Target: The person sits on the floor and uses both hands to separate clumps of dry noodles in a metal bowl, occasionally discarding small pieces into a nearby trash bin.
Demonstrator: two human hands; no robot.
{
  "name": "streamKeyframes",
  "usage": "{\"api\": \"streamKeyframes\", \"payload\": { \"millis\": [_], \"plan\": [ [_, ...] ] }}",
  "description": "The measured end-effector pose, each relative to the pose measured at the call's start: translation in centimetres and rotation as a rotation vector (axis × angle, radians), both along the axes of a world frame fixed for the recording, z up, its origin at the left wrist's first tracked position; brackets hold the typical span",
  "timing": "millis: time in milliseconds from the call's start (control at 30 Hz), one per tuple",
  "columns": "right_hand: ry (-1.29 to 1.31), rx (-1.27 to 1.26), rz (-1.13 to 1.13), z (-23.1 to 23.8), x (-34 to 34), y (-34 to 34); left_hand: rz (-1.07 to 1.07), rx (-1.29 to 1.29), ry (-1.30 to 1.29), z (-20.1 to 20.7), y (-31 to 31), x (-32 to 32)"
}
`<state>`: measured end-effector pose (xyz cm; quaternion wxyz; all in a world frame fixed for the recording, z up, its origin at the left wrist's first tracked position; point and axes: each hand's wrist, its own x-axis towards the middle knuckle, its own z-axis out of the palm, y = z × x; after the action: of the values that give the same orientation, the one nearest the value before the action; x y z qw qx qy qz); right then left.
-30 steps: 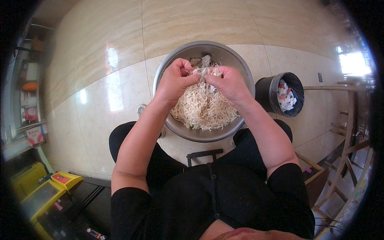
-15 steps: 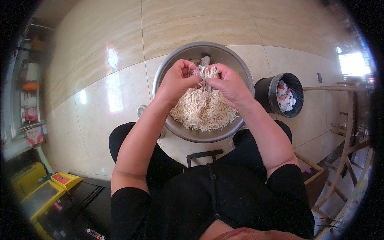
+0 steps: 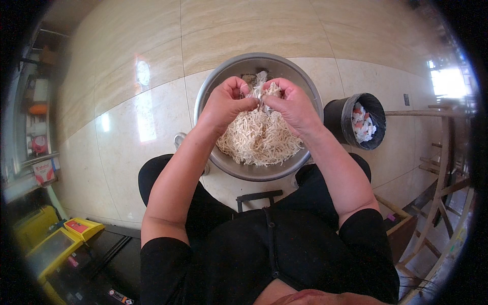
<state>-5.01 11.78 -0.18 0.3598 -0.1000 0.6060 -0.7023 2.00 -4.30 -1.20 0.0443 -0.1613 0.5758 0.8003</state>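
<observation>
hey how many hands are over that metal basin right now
2: the left hand over the left part of the metal basin, and the right hand over its right part, holding a pale clump. No other hands show.

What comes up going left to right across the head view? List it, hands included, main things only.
Orange item on the shelf → left hand → pale clump between the hands → right hand → black bin → wooden frame.
</observation>
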Motion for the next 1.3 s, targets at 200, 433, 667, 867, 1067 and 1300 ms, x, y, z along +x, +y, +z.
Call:
{"api": "streamKeyframes", "payload": {
  "millis": [200,433,667,867,1067,1300],
  "plan": [
    [-0.01,-0.014,-0.017,0.3,0.0,0.0,0.005,-0.055,0.043,0.3,0.1,0.0],
    [0.088,0.059,0.012,0.2,0.0,0.0,0.042,-0.087,0.028,0.7,0.2,0.0],
    [0.079,0.119,0.035,0.3,-0.2,0.2,0.104,0.008,0.028,0.6,-0.2,-0.1],
    [0.135,0.166,0.106,0.0,-0.3,0.3,0.076,-0.015,0.042,0.5,0.2,-0.1],
    [0.076,0.138,0.036,0.0,-0.2,0.2,0.176,0.116,0.034,0.7,-0.2,-0.3],
    [0.104,0.165,0.017,0.0,-0.1,0.1,0.093,0.009,0.006,0.3,-0.2,-0.1]
  ]
}}
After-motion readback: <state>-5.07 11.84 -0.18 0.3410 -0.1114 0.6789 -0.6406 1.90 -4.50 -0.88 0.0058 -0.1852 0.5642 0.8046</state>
